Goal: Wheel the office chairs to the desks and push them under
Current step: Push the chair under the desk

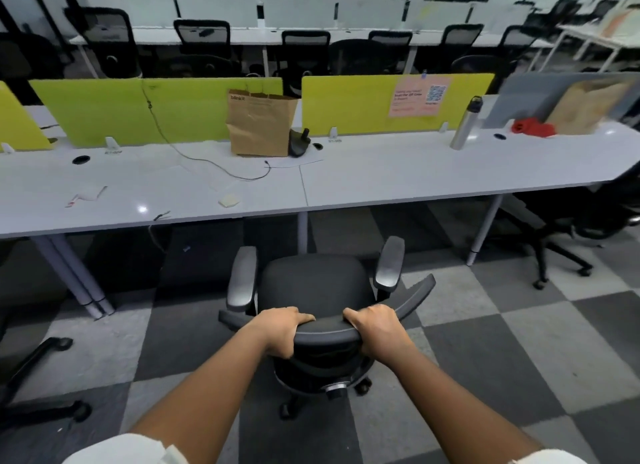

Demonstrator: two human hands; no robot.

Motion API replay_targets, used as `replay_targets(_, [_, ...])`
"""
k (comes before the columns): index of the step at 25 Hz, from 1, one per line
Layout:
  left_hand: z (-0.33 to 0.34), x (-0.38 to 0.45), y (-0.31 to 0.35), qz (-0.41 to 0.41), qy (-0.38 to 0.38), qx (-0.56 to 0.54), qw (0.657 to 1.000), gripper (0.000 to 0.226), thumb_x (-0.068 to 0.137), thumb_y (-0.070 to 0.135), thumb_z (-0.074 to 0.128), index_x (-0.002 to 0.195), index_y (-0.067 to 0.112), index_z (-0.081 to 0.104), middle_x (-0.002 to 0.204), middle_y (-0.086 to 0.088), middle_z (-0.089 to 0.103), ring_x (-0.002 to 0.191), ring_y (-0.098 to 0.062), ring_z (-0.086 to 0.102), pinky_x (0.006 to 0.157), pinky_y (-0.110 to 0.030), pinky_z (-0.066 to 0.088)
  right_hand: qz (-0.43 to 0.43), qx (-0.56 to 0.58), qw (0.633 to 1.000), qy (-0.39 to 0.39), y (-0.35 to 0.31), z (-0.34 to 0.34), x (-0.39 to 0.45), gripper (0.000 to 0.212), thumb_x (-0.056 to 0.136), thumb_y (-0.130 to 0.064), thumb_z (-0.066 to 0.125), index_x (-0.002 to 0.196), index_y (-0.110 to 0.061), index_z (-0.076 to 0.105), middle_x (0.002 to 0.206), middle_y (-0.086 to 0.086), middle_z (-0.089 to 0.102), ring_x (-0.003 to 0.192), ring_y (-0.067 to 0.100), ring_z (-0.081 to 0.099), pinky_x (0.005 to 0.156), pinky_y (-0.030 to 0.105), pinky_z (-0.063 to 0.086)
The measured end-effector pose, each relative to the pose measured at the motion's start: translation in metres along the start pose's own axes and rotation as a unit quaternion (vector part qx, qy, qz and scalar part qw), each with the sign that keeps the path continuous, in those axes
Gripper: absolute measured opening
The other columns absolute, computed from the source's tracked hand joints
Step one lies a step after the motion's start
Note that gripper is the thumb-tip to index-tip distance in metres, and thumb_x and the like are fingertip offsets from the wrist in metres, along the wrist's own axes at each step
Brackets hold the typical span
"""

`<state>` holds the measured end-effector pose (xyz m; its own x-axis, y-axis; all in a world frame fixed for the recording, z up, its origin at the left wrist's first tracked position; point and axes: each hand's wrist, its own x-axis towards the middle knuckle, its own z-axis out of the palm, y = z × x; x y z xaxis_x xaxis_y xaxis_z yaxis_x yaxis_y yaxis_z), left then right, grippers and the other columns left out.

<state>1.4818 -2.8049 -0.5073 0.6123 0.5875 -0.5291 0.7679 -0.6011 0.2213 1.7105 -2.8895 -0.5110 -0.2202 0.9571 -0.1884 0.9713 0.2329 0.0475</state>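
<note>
A black office chair (317, 285) with grey armrests stands on the checkered carpet just in front of me, facing the long white desk (398, 172). My left hand (282, 330) grips the top edge of the chair's backrest on its left side. My right hand (375, 328) grips the same edge on its right side. The chair's seat lies a short way before the desk's front edge, near the white middle desk leg (302, 231). Its wheeled base shows below my wrists.
On the desk sit a brown paper bag (259, 124), a black cable, a steel bottle (465, 124) and a red cloth (531, 127), backed by yellow-green dividers. Another black chair (588, 217) stands at the right under the desk end. A chair base (38, 380) lies at the left.
</note>
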Motion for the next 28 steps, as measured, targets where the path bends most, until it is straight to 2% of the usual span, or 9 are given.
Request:
replay_targets(6, [-0.013,0.069,0.082,0.022,0.008,-0.017,1.000,0.082,0.078,0.028,0.061,0.155,0.038,0.032,0.136,0.004,0.049,0.126,-0.026,0.053,0.106,-0.039,0.045,0.054,-0.011,0.998,0.017,0.098,0.009,-0.025,0.035,0.074,-0.015,0.060,0.108,-0.024,0.055,0.092,0.000,0.070,0.093,0.030,0.065,0.079,0.037,0.041])
replay_targets(12, [-0.039,0.146,0.112,0.066,0.009,0.008,0.998,0.083,0.076,0.027,0.062,0.155,0.031,0.037,0.141,-0.002,0.051,0.128,-0.028,0.052,0.107,-0.036,0.045,0.072,-0.038,0.996,0.022,0.177,0.023,-0.013,0.046,0.078,-0.020,0.058,0.122,-0.033,0.058,0.101,-0.007,0.072,0.101,0.019,0.065,0.090,0.034,0.043])
replay_targets(16, [-0.059,0.193,0.137,0.083,0.010,0.020,0.996,0.081,0.076,0.024,0.061,0.154,0.028,0.038,0.138,-0.003,0.054,0.127,-0.029,0.053,0.106,-0.037,0.046,0.101,-0.045,0.994,0.018,0.225,0.028,-0.004,0.046,0.078,-0.018,0.057,0.122,-0.033,0.061,0.102,-0.008,0.072,0.102,0.019,0.065,0.089,0.031,0.039])
replay_targets(21, [-0.086,0.246,0.176,0.093,0.004,0.020,0.995,0.082,0.077,0.022,0.062,0.155,0.026,0.037,0.136,-0.006,0.053,0.124,-0.031,0.054,0.105,-0.040,0.048,0.130,-0.032,0.991,0.009,0.292,0.032,-0.001,0.053,0.075,-0.018,0.057,0.126,-0.031,0.065,0.105,-0.007,0.074,0.103,0.021,0.067,0.087,0.034,0.043])
replay_targets(28, [-0.120,0.298,0.232,0.097,-0.014,0.037,0.994,0.083,0.074,0.025,0.062,0.153,0.033,0.038,0.133,-0.002,0.052,0.123,-0.031,0.055,0.104,-0.043,0.048,0.159,-0.006,0.987,0.013,0.359,0.035,-0.017,0.052,0.072,-0.014,0.059,0.121,-0.031,0.064,0.099,-0.005,0.073,0.100,0.024,0.067,0.085,0.033,0.041])
